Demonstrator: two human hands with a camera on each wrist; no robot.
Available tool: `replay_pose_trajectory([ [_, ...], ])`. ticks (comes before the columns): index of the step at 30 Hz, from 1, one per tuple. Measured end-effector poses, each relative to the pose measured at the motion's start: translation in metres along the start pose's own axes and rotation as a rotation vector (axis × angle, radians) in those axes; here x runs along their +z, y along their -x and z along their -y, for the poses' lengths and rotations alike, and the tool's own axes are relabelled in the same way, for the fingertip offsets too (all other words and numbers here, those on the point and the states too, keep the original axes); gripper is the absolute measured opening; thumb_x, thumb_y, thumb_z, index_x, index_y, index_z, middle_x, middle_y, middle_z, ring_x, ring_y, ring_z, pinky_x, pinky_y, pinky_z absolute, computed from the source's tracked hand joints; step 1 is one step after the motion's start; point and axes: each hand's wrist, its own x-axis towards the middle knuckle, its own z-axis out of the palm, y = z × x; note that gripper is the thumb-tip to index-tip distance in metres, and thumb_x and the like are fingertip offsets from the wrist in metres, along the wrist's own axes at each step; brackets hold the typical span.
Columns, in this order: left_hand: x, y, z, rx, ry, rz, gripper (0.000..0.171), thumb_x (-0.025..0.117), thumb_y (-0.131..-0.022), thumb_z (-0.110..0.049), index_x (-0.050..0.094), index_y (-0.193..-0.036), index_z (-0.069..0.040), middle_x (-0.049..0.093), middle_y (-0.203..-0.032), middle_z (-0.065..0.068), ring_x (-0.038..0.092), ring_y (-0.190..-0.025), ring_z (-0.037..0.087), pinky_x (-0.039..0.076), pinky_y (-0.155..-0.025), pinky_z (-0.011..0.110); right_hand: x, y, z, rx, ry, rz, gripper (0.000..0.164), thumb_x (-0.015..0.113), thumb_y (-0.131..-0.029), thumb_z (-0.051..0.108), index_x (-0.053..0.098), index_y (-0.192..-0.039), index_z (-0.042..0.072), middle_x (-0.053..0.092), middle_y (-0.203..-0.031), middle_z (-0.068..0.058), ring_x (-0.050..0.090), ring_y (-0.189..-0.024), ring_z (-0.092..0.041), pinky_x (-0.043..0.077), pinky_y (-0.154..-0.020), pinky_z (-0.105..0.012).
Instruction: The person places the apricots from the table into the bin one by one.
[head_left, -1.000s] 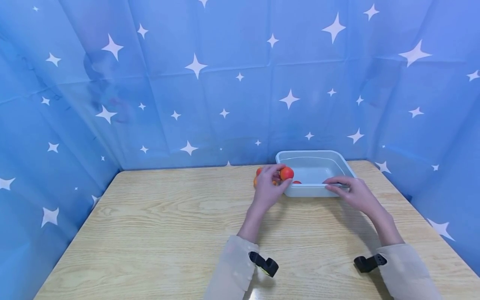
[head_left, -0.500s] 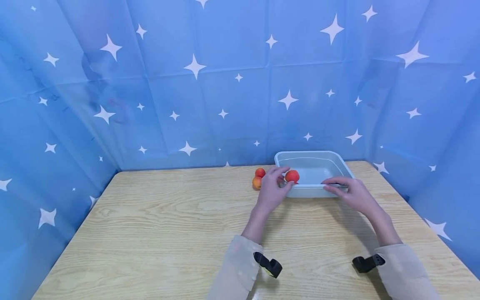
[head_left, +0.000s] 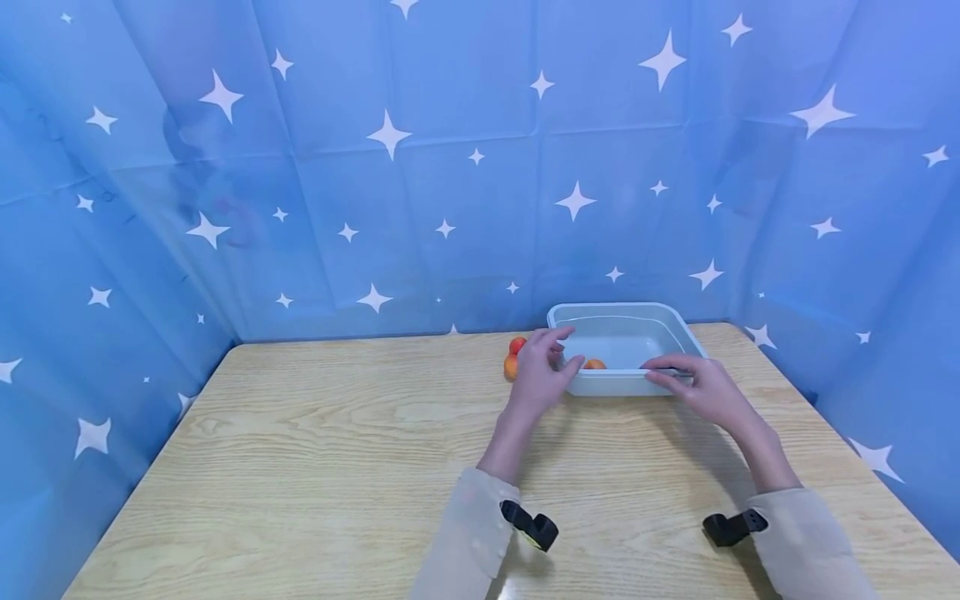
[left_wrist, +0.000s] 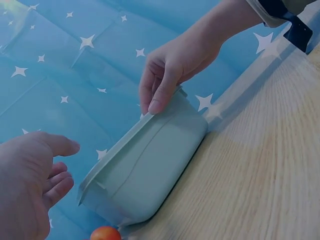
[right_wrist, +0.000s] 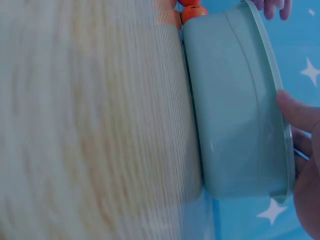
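Note:
A pale blue-green plastic box (head_left: 611, 384) stands at the back right of the table. My right hand (head_left: 708, 395) pinches its front rim between thumb and fingers, plain in the left wrist view, where that hand (left_wrist: 182, 62) bends over the rim. At the box's left front corner is my left hand (head_left: 537, 379), fingers spread and nothing between them. One round orange fruit (head_left: 595, 364) shows inside, partly hidden by the front wall. Left of the box, a red round fruit (head_left: 517, 345) and an orange one (head_left: 511, 367) lie close together, partly behind my left hand.
The light wood table (head_left: 337, 458) reaches back to a blue curtain (head_left: 450, 183) with white stars, which also closes off both sides. In the right wrist view, orange-red fruit (right_wrist: 193, 13) sits against the end of the box.
My left hand carried a red-orange fruit over the box's left side and let it go inside, then drew back slightly left. The right hand kept its grip on the rim.

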Motion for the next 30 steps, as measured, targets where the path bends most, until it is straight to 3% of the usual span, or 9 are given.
replay_pose_trajectory([
  [13,-0.016,-0.005,0.015,-0.014,-0.011,-0.043,0.043,0.076,-0.089,-0.007,0.065,-0.131,-0.004,0.059,-0.125,0.016,0.059,-0.109,0.034,0.056,-0.09,0.044,-0.001,0.0,0.004,-0.005,-0.002,-0.007,0.014,0.072,-0.095,0.018,0.078,-0.108,0.015,0.076,-0.1,0.001,0.063,-0.097,-0.001,0.048,-0.084,-0.026],
  [18,-0.022,-0.005,0.022,-0.051,-0.021,-0.06,0.043,0.077,-0.088,-0.008,0.065,-0.13,-0.004,0.059,-0.126,0.013,0.057,-0.106,0.029,0.055,-0.091,0.048,-0.001,0.0,0.003,-0.018,-0.007,-0.005,0.015,0.072,-0.095,0.017,0.078,-0.108,0.014,0.076,-0.101,0.0,0.063,-0.097,0.0,0.048,-0.084,-0.025],
  [24,-0.029,-0.005,0.03,-0.101,-0.014,-0.059,0.046,0.076,-0.089,-0.007,0.063,-0.132,-0.004,0.058,-0.129,0.012,0.056,-0.116,0.036,0.052,-0.097,0.048,0.0,0.0,0.002,-0.017,-0.004,-0.003,0.014,0.072,-0.096,0.017,0.078,-0.108,0.016,0.076,-0.1,0.0,0.063,-0.095,-0.002,0.048,-0.082,-0.027],
  [30,-0.034,-0.004,0.04,-0.14,-0.021,-0.04,0.045,0.075,-0.089,-0.007,0.063,-0.133,-0.009,0.057,-0.131,0.01,0.053,-0.123,0.036,0.053,-0.097,0.044,-0.001,0.001,0.002,-0.01,-0.003,-0.001,0.014,0.072,-0.095,0.018,0.078,-0.108,0.016,0.076,-0.1,0.001,0.063,-0.094,-0.003,0.048,-0.081,-0.027],
])
